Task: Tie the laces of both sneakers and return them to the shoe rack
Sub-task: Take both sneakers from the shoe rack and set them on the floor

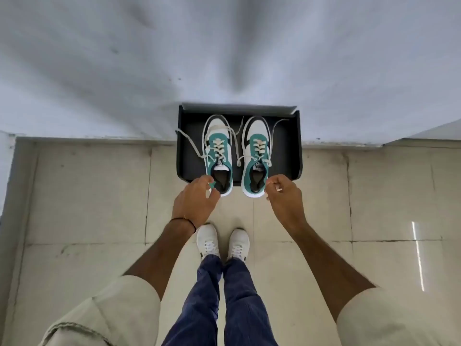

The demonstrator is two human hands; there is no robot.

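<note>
White plaster wall [224,46] filled the upper field, and pale floor tiles [87,196] lay beneath you where you stood. The black shoe rack [294,151] sat on the floor against that wall, directly ahead of your feet.

Both sneakers stood side by side on the rack, toes to the wall and heels toward you, the heels overhanging its front edge. The left-side sneaker [219,146] and the right-side sneaker [257,146] were apart, not touching.

Your left hand [195,198] was at the heel of the left-side sneaker, fingers and thumb spread around the collar. Whether they had closed on it could not be told. Your right hand [284,196] lay just beside the heel of the right-side sneaker, fingers loosely curled, grasping nothing that showed.

The laces [189,143] were untied on both shoes. Loose ends trailed across the rack, and one reached over its left edge.

Assessment: the tying had not begun, and lifting the shoes off appeared to be the step in hand.

- A trailing end could snag on the rack's edge or be trodden on once the shoes were set down.
- The inner ends lay close together between the shoes and could tangle if both were lifted at once.
- A heel-only hold could let a toe drop.
</note>
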